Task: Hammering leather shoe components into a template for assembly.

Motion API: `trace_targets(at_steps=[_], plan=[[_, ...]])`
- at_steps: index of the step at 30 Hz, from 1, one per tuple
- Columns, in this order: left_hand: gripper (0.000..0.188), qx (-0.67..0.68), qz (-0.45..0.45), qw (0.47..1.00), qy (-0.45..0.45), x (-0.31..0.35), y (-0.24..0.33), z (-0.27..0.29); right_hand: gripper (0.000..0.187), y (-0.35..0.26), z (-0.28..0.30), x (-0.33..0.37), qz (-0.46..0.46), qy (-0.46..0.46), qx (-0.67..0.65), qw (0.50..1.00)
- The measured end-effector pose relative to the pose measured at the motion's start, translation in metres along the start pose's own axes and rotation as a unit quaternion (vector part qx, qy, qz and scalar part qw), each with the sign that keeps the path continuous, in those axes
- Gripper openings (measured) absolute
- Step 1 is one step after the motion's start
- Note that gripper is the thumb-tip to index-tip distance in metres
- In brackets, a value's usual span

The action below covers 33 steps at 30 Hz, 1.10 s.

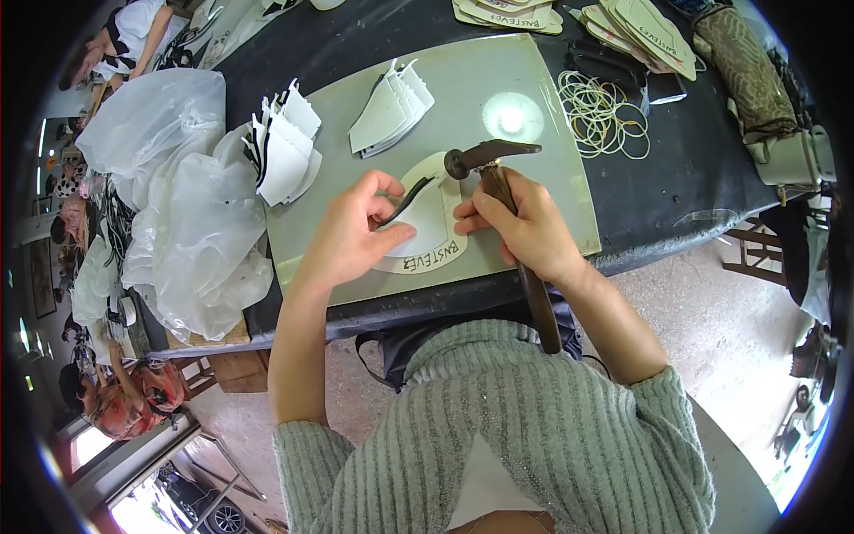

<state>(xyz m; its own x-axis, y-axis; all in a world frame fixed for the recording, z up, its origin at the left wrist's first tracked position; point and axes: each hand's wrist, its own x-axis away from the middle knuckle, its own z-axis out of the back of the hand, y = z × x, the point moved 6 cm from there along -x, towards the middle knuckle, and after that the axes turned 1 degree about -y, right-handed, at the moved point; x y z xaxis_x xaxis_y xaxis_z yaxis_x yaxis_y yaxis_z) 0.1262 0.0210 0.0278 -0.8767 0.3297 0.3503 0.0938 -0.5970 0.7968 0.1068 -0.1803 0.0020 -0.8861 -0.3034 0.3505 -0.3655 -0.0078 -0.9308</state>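
A white curved panel (425,221) with a raised black edge lies on a cream template (449,246) marked in black. My left hand (360,227) is closed at the panel's left side, thumb over its face and fingers at the black edge. In my right hand (525,222) is a hammer (540,311), gripped by its dark wooden handle near the head. The hammer's metal head sits over the template's top right rim; whether it touches cannot be told. My right fingertips are beside the template's right rim.
Beneath the template is a grey-green board (543,214) on a black-covered table (640,200). Beyond it stand two stacks of white panels (289,147) (391,107). Clear plastic bags (191,231) lie left; rubber bands (605,116) and more templates (649,36) lie right.
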Motion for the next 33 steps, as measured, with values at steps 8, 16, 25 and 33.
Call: trace_targets(at_steps=[8, 16, 25, 33], plan=[[0.041, -0.042, 0.009, 0.999, 0.000, -0.002, 0.004, -0.001, 0.020, 0.001, 0.000, -0.001, 0.003, 0.000, 0.007, 1.000], [0.039, -0.070, 0.030, 0.997, 0.022, -0.004, 0.005, -0.003, 0.020, 0.002, -0.001, -0.002, -0.006, 0.000, 0.015, 1.000], [0.043, -0.160, 0.003, 0.986, 0.055, -0.003, 0.011, -0.002, 0.017, -0.010, -0.019, 0.001, 0.061, -0.025, -0.044, 0.997], [0.029, -0.152, 0.031, 0.985, 0.076, 0.008, -0.002, 0.010, 0.018, -0.004, -0.023, -0.011, 0.045, -0.058, 0.074, 0.994]])
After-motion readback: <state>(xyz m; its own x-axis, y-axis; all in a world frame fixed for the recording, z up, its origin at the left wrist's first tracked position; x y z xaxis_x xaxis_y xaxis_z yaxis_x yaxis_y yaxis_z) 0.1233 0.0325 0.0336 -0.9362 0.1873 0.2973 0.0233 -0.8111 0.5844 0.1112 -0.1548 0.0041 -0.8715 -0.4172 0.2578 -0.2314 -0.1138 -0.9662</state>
